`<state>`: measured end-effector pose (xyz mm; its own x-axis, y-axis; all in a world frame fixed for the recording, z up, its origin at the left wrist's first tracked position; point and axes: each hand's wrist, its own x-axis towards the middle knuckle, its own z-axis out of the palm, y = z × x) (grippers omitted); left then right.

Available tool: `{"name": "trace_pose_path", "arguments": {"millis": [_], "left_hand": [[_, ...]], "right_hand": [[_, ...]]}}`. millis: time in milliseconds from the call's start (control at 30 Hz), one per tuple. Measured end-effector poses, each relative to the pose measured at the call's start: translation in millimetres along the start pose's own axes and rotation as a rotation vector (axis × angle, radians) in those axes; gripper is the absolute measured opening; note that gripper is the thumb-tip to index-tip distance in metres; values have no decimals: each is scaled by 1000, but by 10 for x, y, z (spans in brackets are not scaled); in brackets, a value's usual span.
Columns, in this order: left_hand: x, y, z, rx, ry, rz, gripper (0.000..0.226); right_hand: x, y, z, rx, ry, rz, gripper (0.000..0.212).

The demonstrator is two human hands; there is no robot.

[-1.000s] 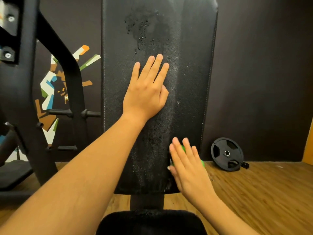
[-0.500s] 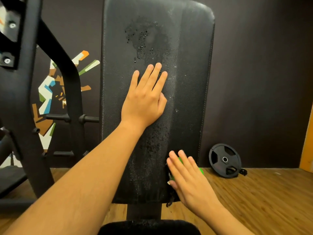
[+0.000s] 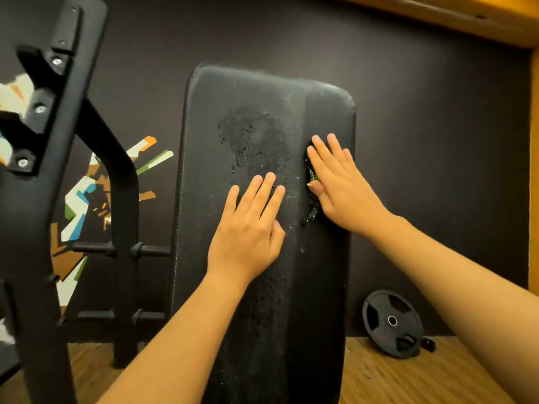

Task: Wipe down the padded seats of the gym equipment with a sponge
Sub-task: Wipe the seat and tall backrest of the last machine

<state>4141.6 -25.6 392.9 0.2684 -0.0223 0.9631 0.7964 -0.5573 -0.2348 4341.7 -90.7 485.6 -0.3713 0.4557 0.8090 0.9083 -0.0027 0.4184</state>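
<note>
The left hand (image 3: 248, 228) lay flat at frame centre, apparently bracing the back pad (image 3: 210, 135). The right hand (image 3: 347, 188), fingers straight, pressed the green sponge (image 3: 314, 177) against the pad's upper right to wipe it.

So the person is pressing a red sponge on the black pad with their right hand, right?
Not quite. The sponge is green, not red. The head view shows a bit of it peeking out from under the right hand, which presses it on the black pad.
</note>
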Motion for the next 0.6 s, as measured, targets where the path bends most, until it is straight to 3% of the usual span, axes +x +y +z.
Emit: {"name": "trace_pose_path", "arguments": {"millis": [300, 467, 600], "left_hand": [[9, -15, 8, -15, -3, -1, 58], [26, -27, 17, -7, 4, 1, 58], [27, -30, 43, -13, 40, 6, 58]], "right_hand": [[1194, 299, -474, -76, 25, -5, 57], [1223, 203, -431, -17, 52, 213, 57], [1165, 87, -363, 25, 91, 278, 59]]}}
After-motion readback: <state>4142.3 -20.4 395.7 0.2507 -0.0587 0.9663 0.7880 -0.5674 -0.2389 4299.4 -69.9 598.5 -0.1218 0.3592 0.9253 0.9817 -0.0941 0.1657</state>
